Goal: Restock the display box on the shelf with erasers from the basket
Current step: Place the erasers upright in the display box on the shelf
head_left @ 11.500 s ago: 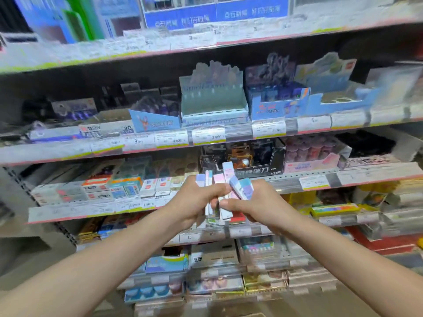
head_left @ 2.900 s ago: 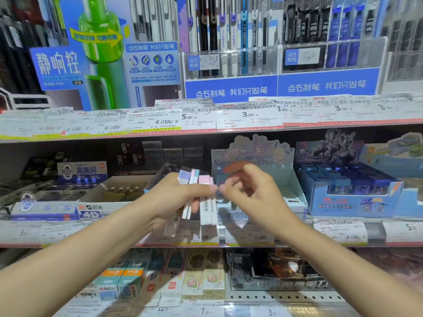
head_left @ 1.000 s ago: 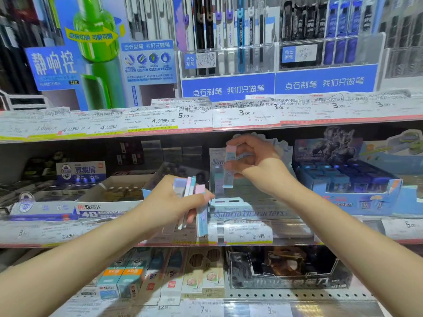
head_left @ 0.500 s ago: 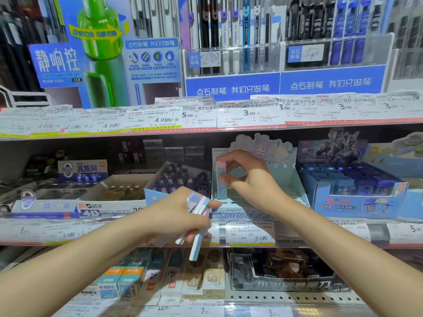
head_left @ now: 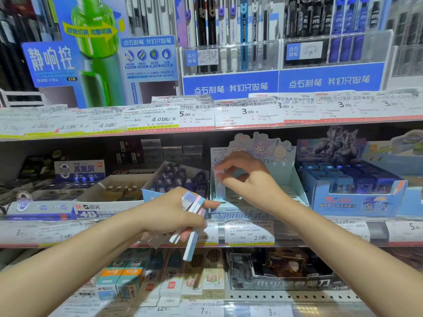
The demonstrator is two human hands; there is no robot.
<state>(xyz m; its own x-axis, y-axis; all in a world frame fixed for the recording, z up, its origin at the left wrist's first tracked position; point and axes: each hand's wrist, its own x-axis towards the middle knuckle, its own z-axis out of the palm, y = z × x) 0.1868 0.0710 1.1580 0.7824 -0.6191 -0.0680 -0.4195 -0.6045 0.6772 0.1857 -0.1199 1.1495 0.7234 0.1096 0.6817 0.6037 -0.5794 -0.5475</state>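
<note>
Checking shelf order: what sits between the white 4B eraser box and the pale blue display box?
A tilted box of dark purple items, seen in the head view.

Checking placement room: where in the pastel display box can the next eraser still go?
The display box looks mostly bare right of the right hand, up to its right wall. Its left wall is taken by the upright eraser. The neighbouring blue box looks full.

Display box (head_left: 293, 179) on shelf (head_left: 343, 232), between purple-item tray (head_left: 178, 177) left and knife box (head_left: 357, 193) right
</note>
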